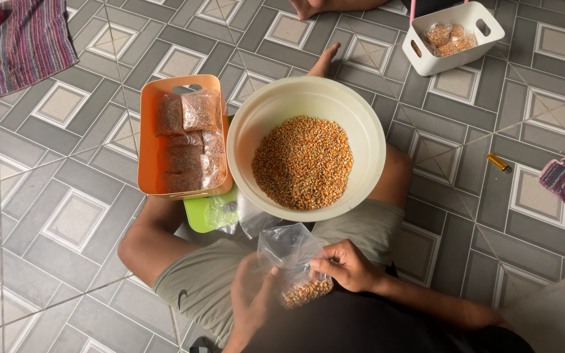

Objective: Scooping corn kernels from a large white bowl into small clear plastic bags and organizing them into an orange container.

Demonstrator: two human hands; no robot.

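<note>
Clear plastic, a small bag (293, 265) partly filled with orange kernels sat over the person's lap, near of the cream bowl (367, 131) of kernels. Right hand (351, 267) pinched its edge with closed fingers; left hand (251, 295) cupped it from the left. An orange basket (148, 140) of packed bags lay left of the bowl, a white basket (462, 52) far right.

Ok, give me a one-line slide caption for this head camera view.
Seated on a tiled floor, both hands hold a clear plastic bag of corn kernels beside a cream bowl of kernels and an orange basket of filled bags.
</note>
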